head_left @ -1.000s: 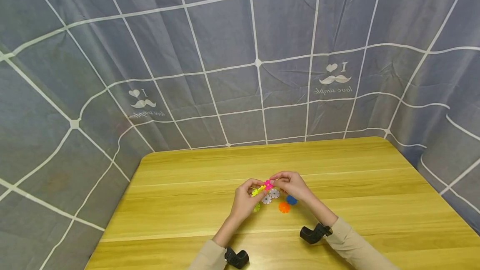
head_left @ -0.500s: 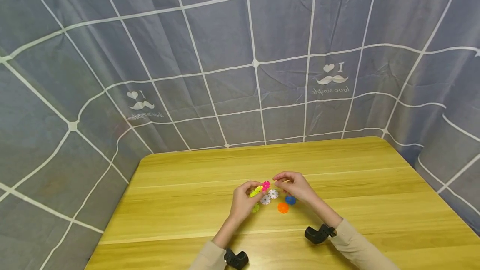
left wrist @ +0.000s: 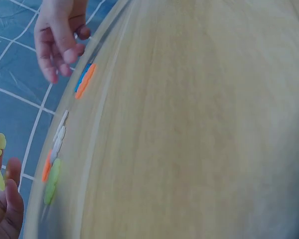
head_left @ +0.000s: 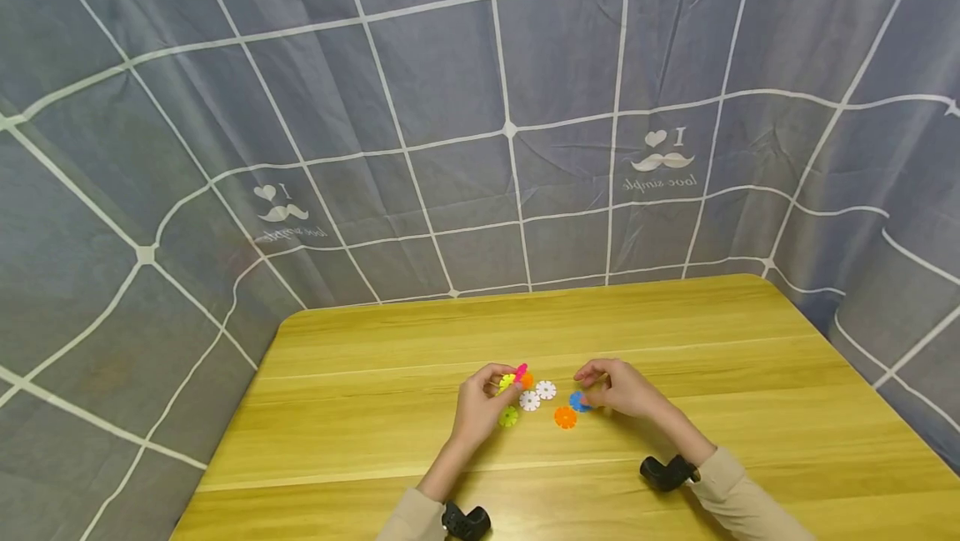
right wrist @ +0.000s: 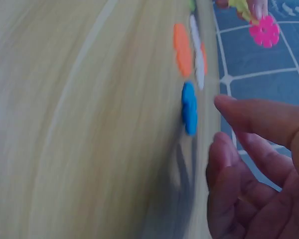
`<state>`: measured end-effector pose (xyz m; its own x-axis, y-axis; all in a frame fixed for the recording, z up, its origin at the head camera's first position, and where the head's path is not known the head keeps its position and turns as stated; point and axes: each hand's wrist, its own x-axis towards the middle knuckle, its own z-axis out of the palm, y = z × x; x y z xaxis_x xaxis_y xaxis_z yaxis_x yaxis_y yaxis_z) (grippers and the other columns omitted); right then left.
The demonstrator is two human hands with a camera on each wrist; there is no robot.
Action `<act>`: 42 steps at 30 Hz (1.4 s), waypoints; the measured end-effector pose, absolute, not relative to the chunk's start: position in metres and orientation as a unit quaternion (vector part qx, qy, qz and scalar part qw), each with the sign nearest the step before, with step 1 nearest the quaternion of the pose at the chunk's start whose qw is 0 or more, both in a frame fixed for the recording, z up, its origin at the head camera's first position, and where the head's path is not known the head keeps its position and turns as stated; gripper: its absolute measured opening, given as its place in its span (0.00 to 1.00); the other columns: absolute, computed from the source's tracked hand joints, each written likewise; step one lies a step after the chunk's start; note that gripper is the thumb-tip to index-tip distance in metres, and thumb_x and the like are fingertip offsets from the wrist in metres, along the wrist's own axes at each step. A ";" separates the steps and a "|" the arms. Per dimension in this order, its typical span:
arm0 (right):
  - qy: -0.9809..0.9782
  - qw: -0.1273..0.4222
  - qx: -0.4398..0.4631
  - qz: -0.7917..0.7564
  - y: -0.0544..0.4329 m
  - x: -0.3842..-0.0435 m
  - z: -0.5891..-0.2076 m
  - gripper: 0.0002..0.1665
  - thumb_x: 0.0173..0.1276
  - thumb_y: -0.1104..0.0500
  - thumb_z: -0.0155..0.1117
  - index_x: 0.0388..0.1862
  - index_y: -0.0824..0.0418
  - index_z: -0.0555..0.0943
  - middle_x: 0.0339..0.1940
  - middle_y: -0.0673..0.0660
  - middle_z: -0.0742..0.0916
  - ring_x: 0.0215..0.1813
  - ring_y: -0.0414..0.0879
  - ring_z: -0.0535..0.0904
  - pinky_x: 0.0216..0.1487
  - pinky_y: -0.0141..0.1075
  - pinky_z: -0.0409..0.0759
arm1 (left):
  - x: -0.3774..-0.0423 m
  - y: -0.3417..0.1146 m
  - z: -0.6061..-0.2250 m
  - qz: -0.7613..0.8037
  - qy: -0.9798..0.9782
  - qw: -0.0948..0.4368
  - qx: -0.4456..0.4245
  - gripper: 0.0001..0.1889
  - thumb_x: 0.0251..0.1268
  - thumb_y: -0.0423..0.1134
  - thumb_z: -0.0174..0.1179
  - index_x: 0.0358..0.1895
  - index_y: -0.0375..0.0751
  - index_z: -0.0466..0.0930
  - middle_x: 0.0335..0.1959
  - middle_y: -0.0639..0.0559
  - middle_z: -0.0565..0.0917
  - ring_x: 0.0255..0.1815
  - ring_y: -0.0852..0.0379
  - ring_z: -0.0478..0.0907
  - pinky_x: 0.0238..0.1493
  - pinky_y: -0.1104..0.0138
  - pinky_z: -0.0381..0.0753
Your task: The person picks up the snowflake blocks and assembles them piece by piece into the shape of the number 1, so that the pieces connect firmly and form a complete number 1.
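My left hand (head_left: 474, 409) pinches a small chain of notched plastic snowflake discs: yellow discs (head_left: 506, 383) with a pink disc (right wrist: 264, 32) joined at the end. The chain is held above the table. My right hand (head_left: 628, 389) hovers just over a blue snowflake disc (right wrist: 189, 109), thumb and fingers parted, nothing between them. Beside the blue disc lies an orange disc (head_left: 566, 417). Two white discs (head_left: 529, 401) lie flat between the hands. Near the left hand are a green disc (head_left: 508, 416) and another orange disc (head_left: 527, 379), the latter partly hidden.
All the loose discs lie on a wood-grain table (head_left: 390, 408). A grey curtain (head_left: 450, 174) with white lines hangs behind the table's far edge and at both sides. Black devices (head_left: 667, 473) are strapped to both wrists.
My right hand has let go of the pink disc and moved right to above the blue disc. The left hand has kept the chain and turned it, baring the orange disc behind.
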<state>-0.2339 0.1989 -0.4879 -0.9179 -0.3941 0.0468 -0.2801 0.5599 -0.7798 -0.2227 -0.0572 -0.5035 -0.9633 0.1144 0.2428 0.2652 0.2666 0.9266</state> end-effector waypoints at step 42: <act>0.933 0.064 -0.201 -0.292 0.191 -0.221 -0.485 0.16 0.58 0.56 0.72 0.46 0.56 0.84 0.36 0.49 0.82 0.36 0.41 0.71 0.35 0.31 0.69 | -0.217 -0.075 -0.503 -0.583 -0.808 0.048 -0.072 0.10 0.60 0.34 0.65 0.44 0.36 0.83 0.26 0.50 0.74 0.23 0.65 0.65 0.22 0.78 0.63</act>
<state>-0.2212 0.1911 -0.4848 -0.9106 -0.4133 -0.0020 -0.3384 0.7483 -0.5706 -0.2175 -0.0751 -0.5034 -0.9852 0.0600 0.1608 0.1715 0.3102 0.9351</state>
